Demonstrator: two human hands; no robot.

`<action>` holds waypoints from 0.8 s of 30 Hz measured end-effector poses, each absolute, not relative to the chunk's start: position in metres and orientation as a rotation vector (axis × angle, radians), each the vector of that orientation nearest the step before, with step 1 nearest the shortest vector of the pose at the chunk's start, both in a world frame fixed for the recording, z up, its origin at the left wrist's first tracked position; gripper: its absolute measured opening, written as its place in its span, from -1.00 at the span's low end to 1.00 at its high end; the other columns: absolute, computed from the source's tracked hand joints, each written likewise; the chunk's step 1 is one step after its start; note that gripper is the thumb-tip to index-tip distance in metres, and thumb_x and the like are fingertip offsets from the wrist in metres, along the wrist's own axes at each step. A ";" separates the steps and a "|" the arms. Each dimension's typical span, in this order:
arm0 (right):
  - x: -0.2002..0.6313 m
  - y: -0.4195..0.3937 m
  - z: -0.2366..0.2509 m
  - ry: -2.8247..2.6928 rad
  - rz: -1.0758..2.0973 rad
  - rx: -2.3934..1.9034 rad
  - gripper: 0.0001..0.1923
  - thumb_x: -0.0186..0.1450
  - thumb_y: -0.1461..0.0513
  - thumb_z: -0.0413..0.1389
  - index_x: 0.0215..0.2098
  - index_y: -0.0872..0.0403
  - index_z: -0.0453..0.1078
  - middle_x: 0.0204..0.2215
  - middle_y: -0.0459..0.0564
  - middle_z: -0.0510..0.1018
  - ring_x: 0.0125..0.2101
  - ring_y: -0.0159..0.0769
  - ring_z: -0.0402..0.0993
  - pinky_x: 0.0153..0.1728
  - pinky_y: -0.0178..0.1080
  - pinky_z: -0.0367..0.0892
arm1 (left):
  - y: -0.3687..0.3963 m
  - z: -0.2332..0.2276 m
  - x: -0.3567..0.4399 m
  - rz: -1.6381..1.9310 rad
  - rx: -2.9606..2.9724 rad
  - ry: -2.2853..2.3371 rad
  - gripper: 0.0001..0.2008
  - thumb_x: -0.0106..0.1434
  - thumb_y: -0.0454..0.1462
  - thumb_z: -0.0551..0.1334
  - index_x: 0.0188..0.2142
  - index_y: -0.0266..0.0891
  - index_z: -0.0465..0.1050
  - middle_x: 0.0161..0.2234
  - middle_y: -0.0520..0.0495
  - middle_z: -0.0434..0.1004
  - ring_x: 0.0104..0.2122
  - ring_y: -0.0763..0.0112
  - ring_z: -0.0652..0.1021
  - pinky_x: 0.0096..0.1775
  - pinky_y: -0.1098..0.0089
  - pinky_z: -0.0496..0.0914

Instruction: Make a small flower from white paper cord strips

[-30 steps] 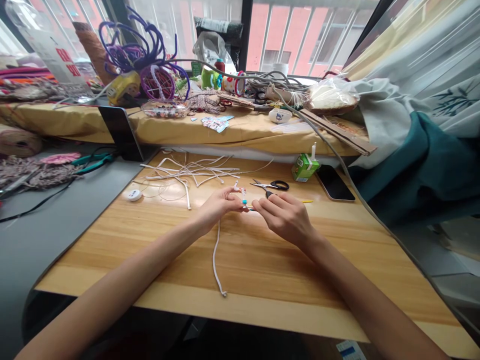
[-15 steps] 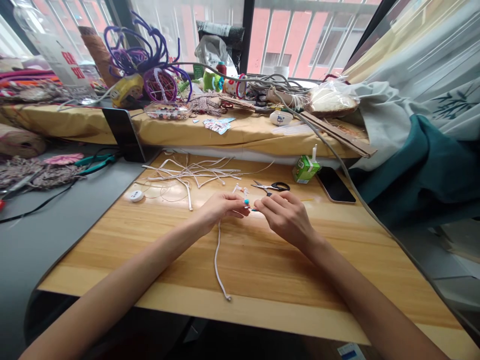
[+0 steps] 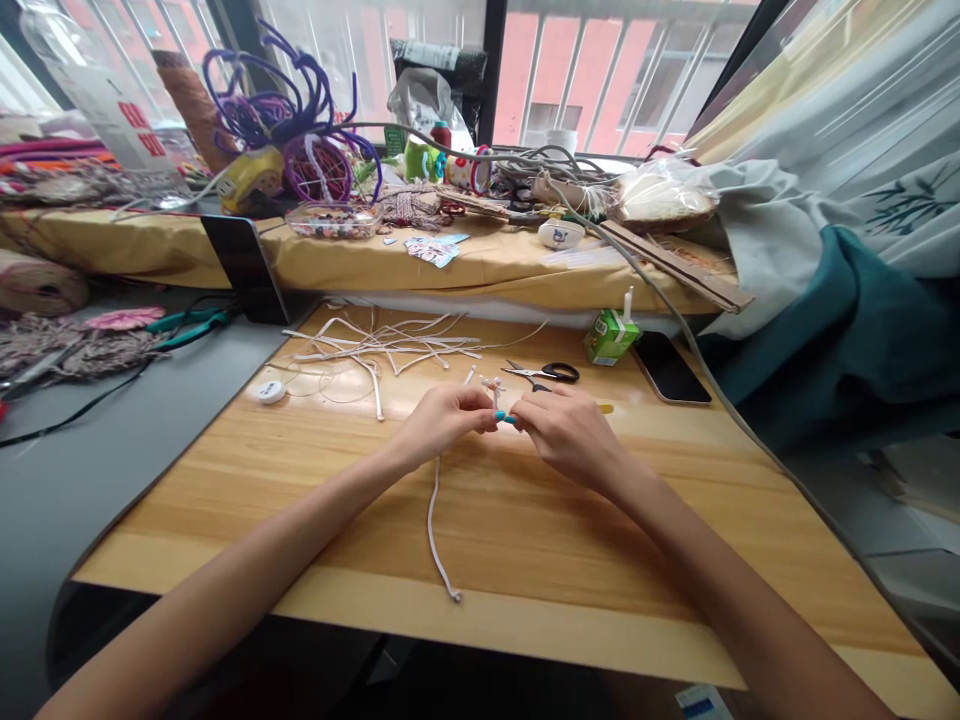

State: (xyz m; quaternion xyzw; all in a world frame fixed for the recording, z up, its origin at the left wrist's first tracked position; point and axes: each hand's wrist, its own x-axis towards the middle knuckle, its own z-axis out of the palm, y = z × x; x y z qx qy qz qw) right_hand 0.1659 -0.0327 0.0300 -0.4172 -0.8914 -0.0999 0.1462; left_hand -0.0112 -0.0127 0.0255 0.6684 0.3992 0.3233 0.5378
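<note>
Crossing the front edge: both forearms, over the wooden desktop (image 3: 352,570); wood grain shows around the white cord (image 3: 430,520) between them.
Far edge: a cloth-draped ledge (image 3: 487,275), white strips (image 3: 390,349) spread just before it.
Right-hand side: scissors (image 3: 551,374) lie near the fingers; green drink carton (image 3: 609,340) and smartphone (image 3: 671,367) sit beyond.
Left hand (image 3: 442,425): thumb and fingers pinched on a small white-and-orange piece (image 3: 493,384).
Right hand (image 3: 566,430): fingers curled around a yellow rod (image 3: 607,408), mostly hidden.
White-and-orange piece, condition: between the hands, knobbly; fine detail unreadable.
Cord tail: curves from beneath the left hand toward the front edge.
Teal spots (image 3: 500,415): at the fingertips, unidentifiable.
</note>
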 end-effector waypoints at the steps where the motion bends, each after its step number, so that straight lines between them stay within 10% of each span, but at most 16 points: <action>1: 0.165 -0.034 0.029 -2.565 -0.218 -1.262 -0.83 0.19 0.34 -0.07 -0.50 0.10 0.30 -0.56 -0.13 0.44 -0.56 -0.44 0.23 -0.53 -0.35 -0.07 | -0.013 0.026 -0.012 0.780 1.654 0.961 -0.87 0.03 -0.28 0.18 -0.53 -0.32 0.42 -0.55 -0.01 0.46 -0.48 0.48 0.45 -0.35 0.45 0.30; 15: 0.168 -0.031 0.022 -2.452 -0.791 -0.822 -0.81 0.26 0.38 -0.13 -0.33 0.14 0.31 -0.54 -0.09 0.45 -0.55 -0.44 0.27 -0.51 -0.33 0.01 | -0.009 0.025 -0.013 0.837 1.400 0.958 -0.82 -0.01 -0.21 0.22 -0.55 -0.34 0.41 -0.60 -0.02 0.43 -0.51 0.46 0.43 -0.35 0.41 0.33; 24: 0.167 -0.033 0.019 -2.302 -0.476 -1.026 -0.81 0.24 0.33 -0.11 -0.41 0.11 0.33 -0.64 -0.12 0.41 -0.64 -0.46 0.22 -0.57 -0.38 -0.02 | -0.017 0.026 -0.010 0.894 1.537 0.905 -0.83 0.06 -0.21 0.18 -0.44 -0.30 0.42 -0.48 0.00 0.43 -0.41 0.46 0.41 -0.29 0.44 0.28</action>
